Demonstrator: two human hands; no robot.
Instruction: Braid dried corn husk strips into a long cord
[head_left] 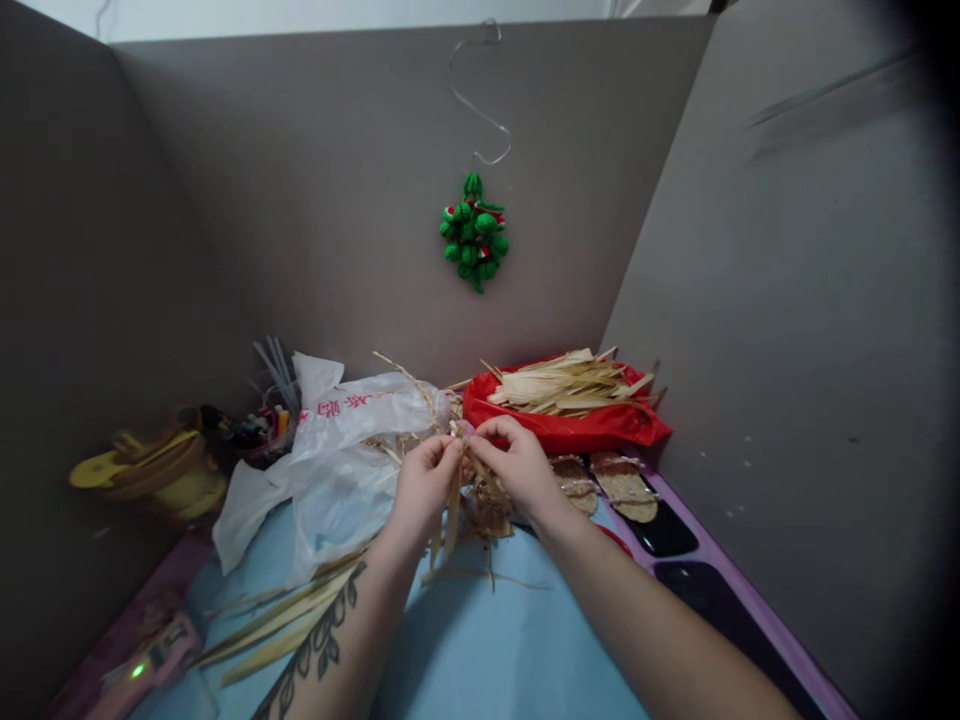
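My left hand (426,482) and my right hand (519,464) meet over the middle of the table, thumbs and fingertips pinched. Between them they grip dried, tan plant-leaf strips (453,512), whose loose ends hang down below the fingers. A thin plaited length (409,374) rises up and left from behind the hands. The exact crossing of the strips is hidden by my fingers. Just beneath and behind my right hand lies a brownish bunch of dried material (489,512). Long loose leaf strips (289,622) rest beside my left forearm.
A red bag (570,432) full of dried strips stands at the back right, with a white plastic bag (341,420) opposite. Two small woven pieces (628,487) lie near a dark phone (664,532). A yellowish pot (176,480) stands left. Grey panels (337,200) enclose the table.
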